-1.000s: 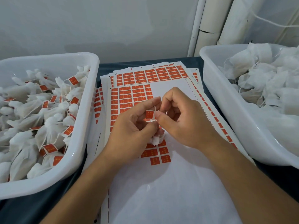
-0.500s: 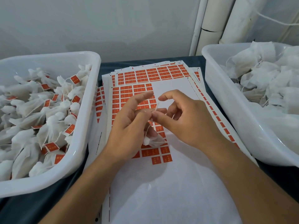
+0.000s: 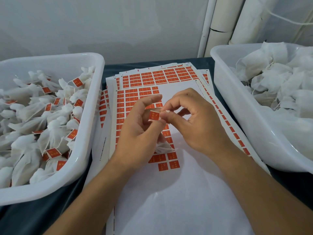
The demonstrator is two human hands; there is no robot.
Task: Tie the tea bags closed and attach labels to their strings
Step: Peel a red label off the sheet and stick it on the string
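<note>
Over the middle of the table, my left hand (image 3: 137, 133) and my right hand (image 3: 194, 119) meet fingertip to fingertip. Between them sits a small orange label (image 3: 154, 115), pinched by my left thumb and by my right thumb and forefinger. A white tea bag (image 3: 163, 147) hangs under my left palm, mostly hidden by the hand. Its string is too thin to make out. Beneath the hands lies the top sheet of orange labels (image 3: 135, 95), largely peeled bare.
A white tub (image 3: 79, 175) at the left holds several tied, labelled tea bags. Another white tub (image 3: 240, 119) at the right holds several unlabelled bags. A stack of label sheets (image 3: 160, 76) spreads between them on the dark cloth. White pipes stand at the back right.
The orange label, hidden behind my fingers half a second ago, shows again between both hands' fingertips. The tea bag has dropped lower under my left palm.
</note>
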